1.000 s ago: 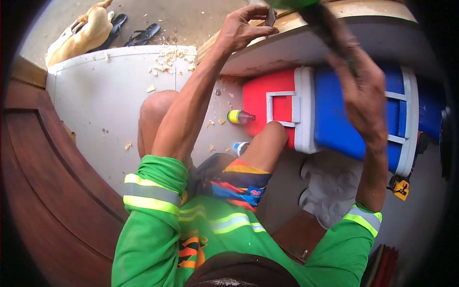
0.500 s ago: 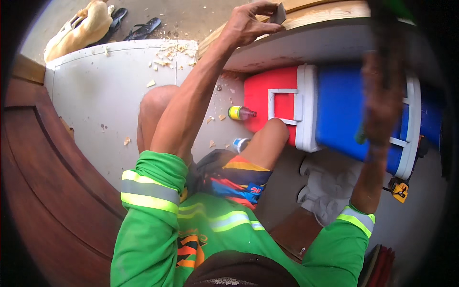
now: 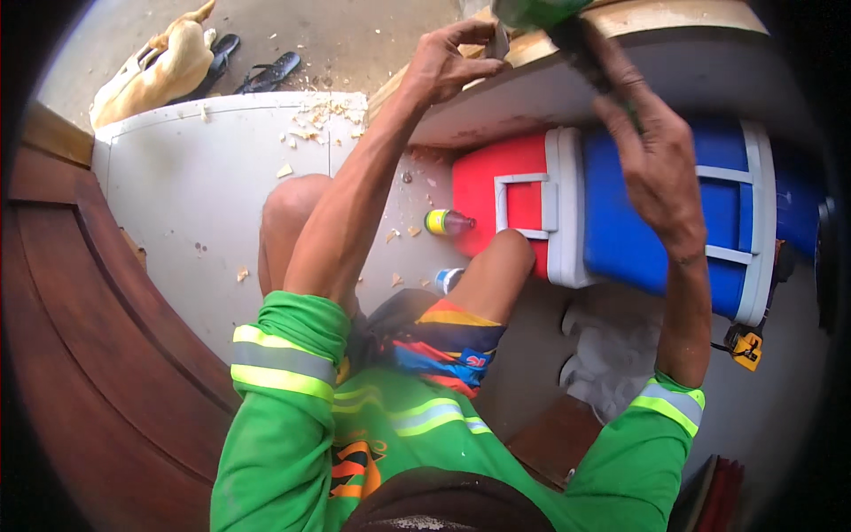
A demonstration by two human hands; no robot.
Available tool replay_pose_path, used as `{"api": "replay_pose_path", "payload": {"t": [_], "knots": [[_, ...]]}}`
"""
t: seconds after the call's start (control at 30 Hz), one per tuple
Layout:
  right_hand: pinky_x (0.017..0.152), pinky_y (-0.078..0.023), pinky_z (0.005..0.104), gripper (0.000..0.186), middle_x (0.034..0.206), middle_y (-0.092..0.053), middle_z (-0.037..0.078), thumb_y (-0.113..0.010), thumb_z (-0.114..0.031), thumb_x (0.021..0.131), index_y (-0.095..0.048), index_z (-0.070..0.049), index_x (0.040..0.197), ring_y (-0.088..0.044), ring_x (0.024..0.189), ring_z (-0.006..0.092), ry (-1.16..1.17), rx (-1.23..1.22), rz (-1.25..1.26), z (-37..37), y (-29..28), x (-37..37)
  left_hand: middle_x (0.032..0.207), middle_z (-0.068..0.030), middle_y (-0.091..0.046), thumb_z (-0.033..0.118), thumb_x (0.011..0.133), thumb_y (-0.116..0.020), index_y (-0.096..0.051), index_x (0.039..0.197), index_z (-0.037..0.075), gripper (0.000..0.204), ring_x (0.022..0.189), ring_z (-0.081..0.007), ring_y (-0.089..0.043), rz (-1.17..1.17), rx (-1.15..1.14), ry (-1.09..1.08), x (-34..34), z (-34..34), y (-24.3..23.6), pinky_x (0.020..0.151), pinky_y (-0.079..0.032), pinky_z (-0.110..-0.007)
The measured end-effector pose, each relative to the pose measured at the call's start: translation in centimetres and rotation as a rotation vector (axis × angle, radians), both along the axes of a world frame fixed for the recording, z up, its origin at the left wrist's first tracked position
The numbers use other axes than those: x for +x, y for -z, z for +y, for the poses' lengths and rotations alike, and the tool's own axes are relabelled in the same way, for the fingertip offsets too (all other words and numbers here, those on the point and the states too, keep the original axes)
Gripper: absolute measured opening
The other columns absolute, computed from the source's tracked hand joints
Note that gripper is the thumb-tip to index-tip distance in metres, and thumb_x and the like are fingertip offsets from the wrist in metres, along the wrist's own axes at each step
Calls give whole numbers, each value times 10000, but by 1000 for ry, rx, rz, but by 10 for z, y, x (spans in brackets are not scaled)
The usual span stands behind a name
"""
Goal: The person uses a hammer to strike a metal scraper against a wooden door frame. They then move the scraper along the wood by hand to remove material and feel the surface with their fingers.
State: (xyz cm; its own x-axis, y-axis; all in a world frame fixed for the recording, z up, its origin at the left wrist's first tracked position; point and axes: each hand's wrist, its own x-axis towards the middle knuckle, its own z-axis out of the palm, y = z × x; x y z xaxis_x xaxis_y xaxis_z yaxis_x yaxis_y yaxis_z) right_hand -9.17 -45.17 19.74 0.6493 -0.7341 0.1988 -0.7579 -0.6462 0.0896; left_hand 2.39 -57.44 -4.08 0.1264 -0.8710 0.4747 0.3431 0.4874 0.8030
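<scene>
My left hand [image 3: 448,62] pinches a small flat grey piece [image 3: 499,46] against a pale wooden frame [image 3: 620,19] at the top of the view. My right hand [image 3: 647,151] is closed on a hammer-like tool with a dark handle and a green upper part [image 3: 536,11], raised beside the grey piece; its far end is cut off by the top edge. Pale wood shavings [image 3: 310,124] lie on the white tiled floor [image 3: 177,204] to the left.
A red cooler [image 3: 474,168] and a blue cooler [image 3: 629,230] stand under the ledge, bottles [image 3: 443,222] beside them. A yellow tool [image 3: 745,350], white crumpled items [image 3: 594,372], a wooden door [image 3: 97,355], a dog [image 3: 151,71] and flip-flops [image 3: 266,75] surround me.
My right hand and tool swung right and down, blurred, half a second ago; now they are back up and left near my left hand, which has barely moved.
</scene>
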Motion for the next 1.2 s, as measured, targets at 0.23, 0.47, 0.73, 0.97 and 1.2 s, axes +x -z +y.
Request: {"api": "replay_pose_path", "payload": {"t": [0.23, 0.47, 0.73, 0.97, 1.2], "knots": [[752, -526, 400, 398, 1028, -684, 158, -594, -88, 926, -580, -120, 1322, -664, 850, 323, 21, -72, 47, -2, 6, -25, 1121, -94, -702, 219, 711, -847, -685, 1146, 28, 502, 1075, -184, -639, -68, -6, -14, -1, 4, -14, 961, -487, -318], [889, -504, 385, 414, 1171, -667, 160, -543, -152, 971, -518, -89, 1380, -655, 1054, 270, 154, -60, -308, 19, -29, 1, 1090, -66, -712, 176, 730, -845, -697, 1142, 60, 453, 1059, -148, -636, -60, 18, -40, 4, -1, -8, 950, -491, -302], [996, -456, 378, 501, 1373, -568, 104, -531, -130, 982, -423, -168, 1469, -577, 1209, 246, 94, 4, -102, 6, -2, -23, 1096, -90, -717, 167, 749, -821, -670, 1185, 34, 480, 1049, -144, -647, -171, -45, -115, 2, 4, -14, 963, -489, -315], [1001, -468, 368, 488, 1374, -557, 126, -534, -152, 978, -438, -176, 1456, -592, 1195, 291, 188, 30, -85, 3, 22, -33, 1092, -99, -715, 183, 731, -839, -683, 1163, 42, 480, 1048, -169, -652, -176, -35, -87, -5, 5, -16, 955, -493, -326], [1046, -419, 357, 502, 1405, -544, 81, -557, -163, 969, -444, -187, 1457, -522, 1275, 228, -30, -164, -269, 5, 22, -33, 1103, -86, -710, 184, 746, -830, -678, 1159, 17, 471, 1033, -142, -641, -95, -37, -75, -5, 7, -18, 960, -483, -318]]}}
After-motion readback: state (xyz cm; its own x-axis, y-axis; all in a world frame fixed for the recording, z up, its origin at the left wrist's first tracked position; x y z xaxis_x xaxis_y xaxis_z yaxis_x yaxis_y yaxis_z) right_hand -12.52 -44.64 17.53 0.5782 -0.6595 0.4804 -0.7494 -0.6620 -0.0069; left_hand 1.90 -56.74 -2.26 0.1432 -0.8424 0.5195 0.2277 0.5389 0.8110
